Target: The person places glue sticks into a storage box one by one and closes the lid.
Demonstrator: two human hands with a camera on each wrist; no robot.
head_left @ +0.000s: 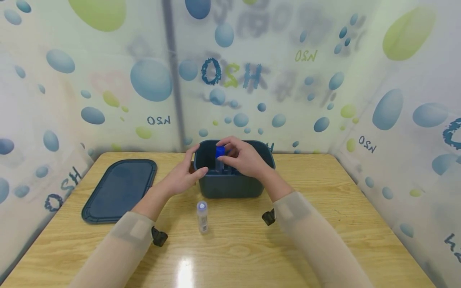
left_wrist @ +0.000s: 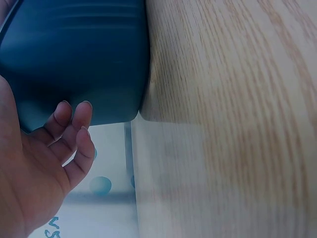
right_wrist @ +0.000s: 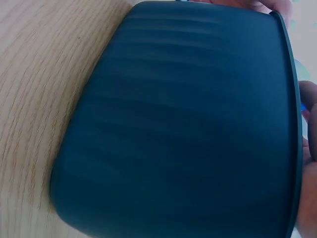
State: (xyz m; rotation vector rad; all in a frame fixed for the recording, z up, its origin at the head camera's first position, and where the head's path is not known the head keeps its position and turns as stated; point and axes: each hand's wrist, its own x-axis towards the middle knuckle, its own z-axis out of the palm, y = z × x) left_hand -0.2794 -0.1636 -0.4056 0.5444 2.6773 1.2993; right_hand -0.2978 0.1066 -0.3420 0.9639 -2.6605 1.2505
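My right hand (head_left: 245, 157) reaches over the dark blue-green bin (head_left: 230, 187) and pinches a small clear bottle with a blue cap (head_left: 220, 151) between thumb and fingers. This bottle stands upright, its lower part down inside the bin. At the bin's left end, my left hand (head_left: 183, 176) holds the rim with the thumb at the front corner and a finger toward the back. Its other fingers (left_wrist: 81, 116) curl loosely beside the outer wall in the left wrist view. A second clear bottle (head_left: 203, 218), with a bluish cap and a label, stands on the table in front.
The wooden table (head_left: 306, 244) runs up to a patterned curtain (head_left: 252, 96) behind the bin. A flat dark blue lid (head_left: 122, 190) lies to the left, close to my left forearm. Dark wrist devices (head_left: 159, 237) sit under both sleeves.
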